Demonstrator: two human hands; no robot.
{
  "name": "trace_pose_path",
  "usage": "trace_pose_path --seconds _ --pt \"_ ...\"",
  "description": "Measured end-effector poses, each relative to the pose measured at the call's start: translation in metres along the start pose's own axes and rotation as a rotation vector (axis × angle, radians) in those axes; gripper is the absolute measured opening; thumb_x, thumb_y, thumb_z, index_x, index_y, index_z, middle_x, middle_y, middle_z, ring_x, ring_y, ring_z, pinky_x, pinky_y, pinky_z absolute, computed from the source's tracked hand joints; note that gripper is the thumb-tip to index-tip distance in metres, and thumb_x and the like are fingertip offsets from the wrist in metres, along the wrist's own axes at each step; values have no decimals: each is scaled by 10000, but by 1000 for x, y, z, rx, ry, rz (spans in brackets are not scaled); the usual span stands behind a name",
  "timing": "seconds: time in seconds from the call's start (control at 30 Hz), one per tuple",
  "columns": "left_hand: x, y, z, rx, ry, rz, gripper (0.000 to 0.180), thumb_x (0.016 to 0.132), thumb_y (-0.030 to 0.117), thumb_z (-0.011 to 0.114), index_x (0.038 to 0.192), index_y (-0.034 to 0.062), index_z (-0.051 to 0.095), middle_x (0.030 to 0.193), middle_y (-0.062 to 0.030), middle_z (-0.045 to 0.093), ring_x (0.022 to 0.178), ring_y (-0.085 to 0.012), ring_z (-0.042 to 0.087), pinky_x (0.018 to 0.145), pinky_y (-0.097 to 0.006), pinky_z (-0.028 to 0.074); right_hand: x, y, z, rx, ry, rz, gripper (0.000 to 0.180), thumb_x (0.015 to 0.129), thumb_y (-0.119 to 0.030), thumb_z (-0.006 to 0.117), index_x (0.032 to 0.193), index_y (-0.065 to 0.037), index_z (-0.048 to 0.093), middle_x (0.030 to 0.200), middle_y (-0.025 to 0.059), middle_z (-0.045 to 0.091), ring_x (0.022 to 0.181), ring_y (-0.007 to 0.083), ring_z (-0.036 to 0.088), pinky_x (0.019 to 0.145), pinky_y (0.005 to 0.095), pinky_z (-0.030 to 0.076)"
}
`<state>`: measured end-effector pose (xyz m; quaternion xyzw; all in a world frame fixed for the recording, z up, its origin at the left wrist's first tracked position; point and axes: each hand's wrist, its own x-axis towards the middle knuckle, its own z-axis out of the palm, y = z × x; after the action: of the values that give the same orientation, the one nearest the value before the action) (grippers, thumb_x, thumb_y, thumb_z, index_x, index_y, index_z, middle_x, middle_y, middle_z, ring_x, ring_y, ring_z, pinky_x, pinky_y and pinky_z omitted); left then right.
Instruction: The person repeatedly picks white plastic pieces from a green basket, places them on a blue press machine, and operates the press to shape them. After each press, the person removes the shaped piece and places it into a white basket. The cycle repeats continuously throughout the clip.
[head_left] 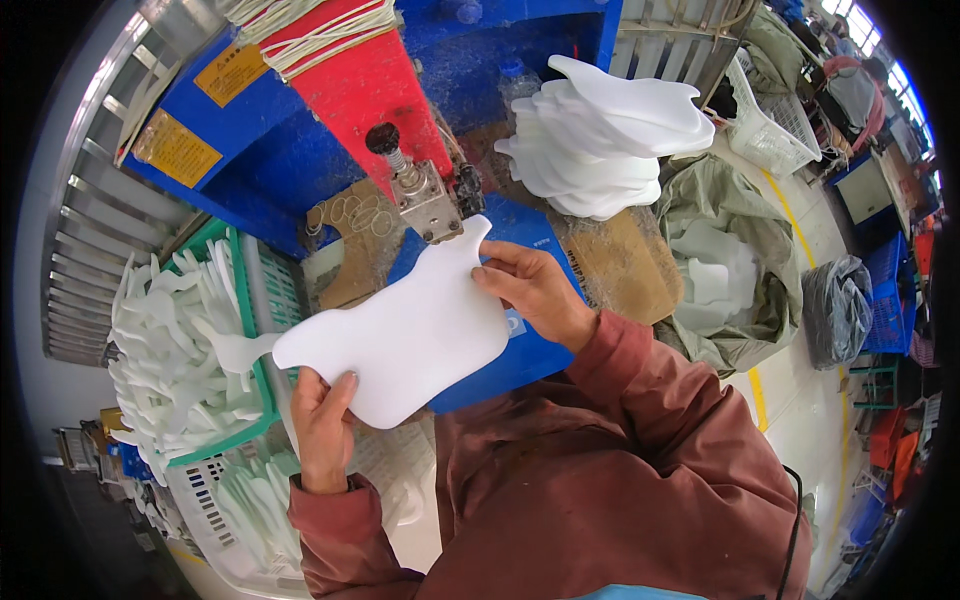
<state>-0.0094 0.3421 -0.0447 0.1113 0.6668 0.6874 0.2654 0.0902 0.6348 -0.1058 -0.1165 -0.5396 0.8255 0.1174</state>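
Both hands hold a flat white foam-like sheet piece (410, 335) with a curvy outline. My left hand (326, 425) pinches its lower left edge between thumb and fingers. My right hand (535, 292) grips its right edge near the narrow upper tip. That upper edge lies at the foot of a metal head (430, 203) on a red machine arm (355, 90), partly under it; I cannot tell whether they touch. Beneath the piece is a blue board (530, 235).
A stack of white curvy pieces (610, 130) stands at the back right, beside a woven sack (740, 300) of white pieces. On the left, a green basket (262, 385) overflows with narrow white pieces, above a white basket (205, 505). Brown cardboard (620, 265) lies right of the board.
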Motion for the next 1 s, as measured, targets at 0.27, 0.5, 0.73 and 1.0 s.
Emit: trace_pose_path --seconds 0.27,0.5,0.73,1.0 --pt "24 0 14 11 -76 -50 520 1030 -2 555 1538 -40 450 1451 -138 609 1306 -215 619 1099 -377 493 6 -5 -23 -18 45 -68 363 1063 -93 647 1396 51 641 1078 27 733 911 66 656 760 235 527" --pt "45 -3 37 -30 -177 -59 448 1032 28 599 1465 -32 505 1344 -118 660 1164 -172 667 968 -327 538 5 -12 -48 60 161 -59 411 1055 -97 683 1421 71 603 1144 62 730 983 98 674 851 255 554" --pt "63 -4 59 -24 -243 -75 309 1039 75 638 1329 -11 574 1194 -100 710 991 -133 724 842 -283 619 0 -32 -62 -3 205 -136 424 1071 -108 648 1446 81 592 1210 97 732 1022 120 684 886 278 569" --pt "93 -7 46 22 -192 -11 329 1031 59 635 1354 -3 617 1124 -65 745 922 -91 715 710 -238 559 21 -44 -56 -152 258 -131 428 1054 -143 688 1410 84 618 1143 82 741 952 97 664 808 261 549"
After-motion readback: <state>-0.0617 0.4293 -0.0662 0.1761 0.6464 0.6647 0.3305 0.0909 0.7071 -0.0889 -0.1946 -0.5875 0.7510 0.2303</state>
